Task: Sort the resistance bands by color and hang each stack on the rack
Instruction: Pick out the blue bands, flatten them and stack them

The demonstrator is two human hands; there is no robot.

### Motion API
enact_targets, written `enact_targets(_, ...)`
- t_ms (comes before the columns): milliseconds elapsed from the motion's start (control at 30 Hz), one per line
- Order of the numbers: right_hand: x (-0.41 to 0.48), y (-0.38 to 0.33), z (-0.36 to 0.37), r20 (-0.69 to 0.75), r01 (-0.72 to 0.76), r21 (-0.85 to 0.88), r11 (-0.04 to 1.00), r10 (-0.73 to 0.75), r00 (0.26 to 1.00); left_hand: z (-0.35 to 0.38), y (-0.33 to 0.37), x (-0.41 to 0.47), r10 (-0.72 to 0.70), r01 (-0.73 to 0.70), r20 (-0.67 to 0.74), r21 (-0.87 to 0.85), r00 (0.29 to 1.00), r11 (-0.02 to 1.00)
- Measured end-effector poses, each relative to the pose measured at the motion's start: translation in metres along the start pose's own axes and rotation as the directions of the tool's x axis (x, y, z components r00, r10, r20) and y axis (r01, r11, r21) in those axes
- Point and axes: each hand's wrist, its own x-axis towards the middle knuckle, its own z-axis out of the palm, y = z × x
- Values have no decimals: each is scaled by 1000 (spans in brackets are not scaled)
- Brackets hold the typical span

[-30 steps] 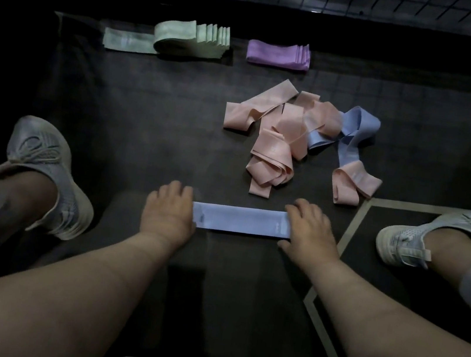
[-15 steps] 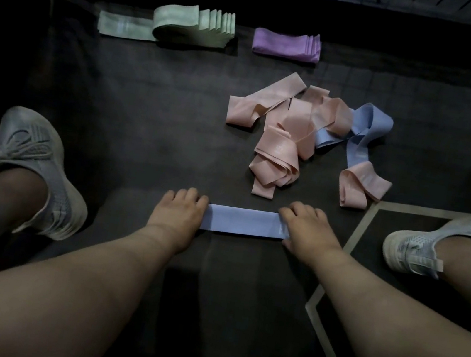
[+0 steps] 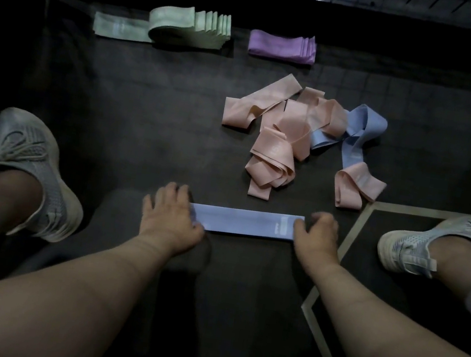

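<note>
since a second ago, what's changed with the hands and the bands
The right hand slid out to the right end of the blue band and curled its fingers, uncovering a pale label; whether it pinches is unclear. The left hand stayed pressed on the left end. The mixed pile, green stack and purple stack lie as before.
</note>
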Motion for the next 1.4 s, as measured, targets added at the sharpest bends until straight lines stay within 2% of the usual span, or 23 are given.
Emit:
enact_targets(33, -1, 1, 2, -21, -99, 146, 984, 103, 994, 1, 0, -1, -135, 125, -60, -157, 989, 980)
enact_targets(67, -2, 2, 3, -15, -168, 254, 952, 178, 984, 1, 1, -2, -286, 242, -95, -321, 954, 916)
enact_targets(133, -5, 1, 6, 25, -247, 352, 903, 255, 967, 0, 2, 0, -540, 429, -45, -553, 840, 714)
enact_targets(200, -6, -2, 8, 42, -267, 357, 895, 270, 962, 3, 0, 3, -659, 532, 62, -649, 749, 543)
enact_targets(267, -6, -6, 9, 23, -244, 330, 912, 250, 968, 9, -5, 6, -665, 543, 135, -704, 735, 458)
enact_targets(467, -6, -6, 8, 6, -208, 301, 931, 216, 976, 12, -6, 6, -604, 430, 50, -749, 796, 504)
enact_targets(833, -5, -4, 9, -13, -201, 279, 939, 212, 977, 16, -10, 6, -587, 429, 43, -725, 809, 538)
enact_targets(867, -6, -4, 9, -39, -168, 227, 959, 181, 983, 13, -10, 4, -577, 432, 22, -686, 816, 585)
enact_targets(900, -9, -4, 7, -85, -82, 93, 992, 90, 992, 9, -8, 1, -543, 415, -44, -593, 839, 690)
enact_targets(933, -13, -3, 5, -101, 59, -103, 993, -69, 993, 4, -6, -2, -453, 352, -142, -446, 880, 823)
enact_targets(967, -16, -4, 3, -48, 247, -296, 923, -272, 961, 0, -4, -5, -296, 232, -221, -273, 929, 933)
enact_targets(1000, -19, -6, 0, 92, 441, -435, 785, -448, 889, -2, -2, -7, -88, 68, -236, -90, 968, 994)
enact_targets(1033, -19, -10, -1, 259, 587, -501, 636, -537, 803, -2, -1, -7, 116, -105, -177, 71, 977, 992)
enact_targets(1067, -17, -14, -1, 386, 670, -528, 522, -556, 737, 0, 0, -5, 268, -249, -90, 184, 959, 951)
enact_targets(1100, -15, -18, 2, 447, 696, -555, 455, -542, 711, 3, 0, -3, 361, -345, -19, 252, 932, 904)
enact_targets(1133, -12, -21, 5, 456, 683, -585, 438, -520, 723, 6, 0, -1, 396, -385, 20, 287, 918, 877)
enact_targets(1200, -7, -24, 9, 441, 642, -623, 447, -477, 760, 11, 0, 3, 377, -368, 27, 295, 926, 882)
enact_targets(1400, 0, -21, 13, 454, 631, -646, 430, -448, 770, 11, -10, 11, 370, -355, 0, 280, 929, 892)
